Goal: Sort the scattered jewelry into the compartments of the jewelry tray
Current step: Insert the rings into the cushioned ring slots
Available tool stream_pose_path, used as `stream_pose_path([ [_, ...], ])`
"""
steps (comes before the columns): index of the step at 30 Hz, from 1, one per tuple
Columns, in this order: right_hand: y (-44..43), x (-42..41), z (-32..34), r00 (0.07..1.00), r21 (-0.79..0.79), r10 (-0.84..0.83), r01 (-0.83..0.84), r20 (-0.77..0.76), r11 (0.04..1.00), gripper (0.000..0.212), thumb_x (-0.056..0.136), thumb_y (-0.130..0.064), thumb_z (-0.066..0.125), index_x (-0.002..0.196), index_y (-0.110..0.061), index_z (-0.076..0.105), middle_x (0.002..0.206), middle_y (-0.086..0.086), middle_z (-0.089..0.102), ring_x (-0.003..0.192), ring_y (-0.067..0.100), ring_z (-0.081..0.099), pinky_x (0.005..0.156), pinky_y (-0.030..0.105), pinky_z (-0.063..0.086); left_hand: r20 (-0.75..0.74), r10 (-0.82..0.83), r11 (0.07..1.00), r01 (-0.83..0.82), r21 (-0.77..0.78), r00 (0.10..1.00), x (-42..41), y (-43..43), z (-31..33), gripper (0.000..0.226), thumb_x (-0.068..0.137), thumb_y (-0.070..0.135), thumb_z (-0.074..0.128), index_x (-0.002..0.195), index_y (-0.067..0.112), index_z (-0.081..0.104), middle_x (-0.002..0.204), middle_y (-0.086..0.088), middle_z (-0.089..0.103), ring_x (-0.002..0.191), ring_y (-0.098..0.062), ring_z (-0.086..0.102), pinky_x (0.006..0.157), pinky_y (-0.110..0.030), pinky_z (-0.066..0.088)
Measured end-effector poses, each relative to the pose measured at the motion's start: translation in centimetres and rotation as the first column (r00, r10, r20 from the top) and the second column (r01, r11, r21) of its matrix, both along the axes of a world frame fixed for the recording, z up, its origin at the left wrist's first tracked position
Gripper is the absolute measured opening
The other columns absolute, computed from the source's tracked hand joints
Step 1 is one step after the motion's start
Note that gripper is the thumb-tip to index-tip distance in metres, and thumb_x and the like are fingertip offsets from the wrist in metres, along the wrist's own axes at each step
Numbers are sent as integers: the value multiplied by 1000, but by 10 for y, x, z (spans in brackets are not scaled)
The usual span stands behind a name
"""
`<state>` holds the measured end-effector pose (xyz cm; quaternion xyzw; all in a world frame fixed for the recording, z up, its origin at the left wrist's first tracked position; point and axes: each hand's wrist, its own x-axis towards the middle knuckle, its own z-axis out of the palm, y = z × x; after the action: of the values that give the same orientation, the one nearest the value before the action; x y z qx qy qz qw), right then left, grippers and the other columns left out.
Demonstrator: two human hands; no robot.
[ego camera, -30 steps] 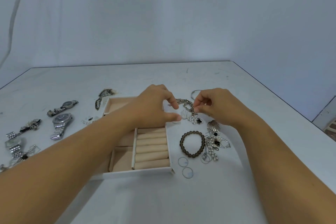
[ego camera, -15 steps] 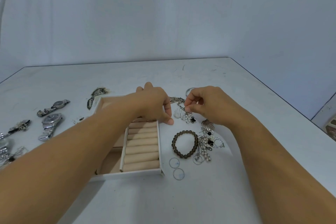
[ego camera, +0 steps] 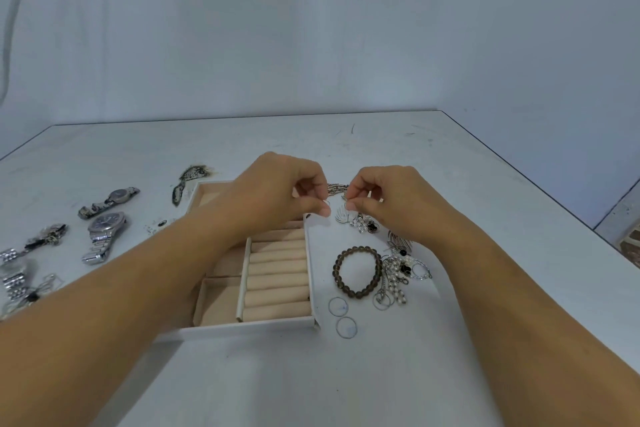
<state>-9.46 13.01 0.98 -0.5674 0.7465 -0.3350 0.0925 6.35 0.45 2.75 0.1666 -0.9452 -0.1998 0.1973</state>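
Observation:
The white jewelry tray (ego camera: 263, 325) with beige ring rolls and side compartments lies at table centre. My left hand (ego camera: 280, 194) hovers over its far right corner, thumb and forefinger pinching a small thin metal piece, seemingly a ring or earring hook (ego camera: 326, 202). My right hand (ego camera: 388, 199) is just to the right, fingers curled, pinching a silver leaf earring (ego camera: 344, 213) by its top. Below them lie a pearl cluster earring (ego camera: 363, 224), a brown bead bracelet (ego camera: 358, 271), a tangle of pearl and silver pieces (ego camera: 398, 274) and two thin hoops (ego camera: 341, 317).
Several silver watches (ego camera: 104, 232) and chain pieces lie on the white table at the left. A dark beaded piece (ego camera: 188, 182) sits beyond the tray's far left corner. The table's right edge (ego camera: 554, 191) runs diagonally; a grey backdrop stands behind.
My left hand lifted off the tray's edge and curled into a pinch near my right hand. The right hand stayed pinching over the leaf earring. The view shifted slightly.

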Motion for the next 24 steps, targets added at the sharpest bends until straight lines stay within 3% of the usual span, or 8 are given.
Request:
stream_pose_path([
  [3, 0, 8, 1, 1000, -30, 19, -18, 17, 999, 5, 80, -25, 71, 80, -29, 67, 74, -11, 64, 65, 6, 53, 56, 9, 42, -134, 38, 999, -35, 29, 990, 36, 1, 4, 11, 72, 27, 80, 75, 24, 70, 67, 16, 68, 76, 3, 62, 65, -2, 39],
  [9, -4, 27, 0, 998, -57, 66, -67, -19, 996, 4, 81, -26, 71, 83, -28, 68, 77, -13, 64, 72, 4, 52, 64, 8, 41, -153, 104, 994, -106, -3, 983, 84, -10, -19, 16, 81, 17, 72, 83, 32, 68, 76, 24, 67, 83, 4, 62, 73, -5, 44],
  [14, -5, 39, 0, 996, -85, 82, -85, -35, 993, 4, 81, -27, 71, 84, -28, 68, 75, -17, 62, 74, 3, 52, 66, 9, 42, -219, 105, 994, -103, 19, 970, 90, -6, -31, 14, 83, 21, 68, 89, 34, 67, 83, 27, 64, 83, 8, 60, 72, -3, 41],
  [18, -4, 42, 0, 993, -83, 94, -100, -66, 992, 4, 81, -28, 70, 84, -29, 67, 77, -16, 63, 74, 2, 54, 67, 10, 43, -183, 80, 995, -91, -51, 980, 88, -6, -33, 9, 85, 22, 68, 91, 27, 69, 82, 30, 58, 85, 16, 53, 74, 1, 35],
  [24, -4, 45, 1, 988, -89, 111, -121, -106, 989, 4, 81, -29, 70, 84, -30, 67, 78, -17, 65, 77, 4, 54, 66, 9, 42, -123, 81, 993, -91, -80, 989, 87, -14, -37, 7, 85, 27, 68, 90, 31, 69, 87, 24, 63, 93, 8, 50, 81, 0, 31],
])
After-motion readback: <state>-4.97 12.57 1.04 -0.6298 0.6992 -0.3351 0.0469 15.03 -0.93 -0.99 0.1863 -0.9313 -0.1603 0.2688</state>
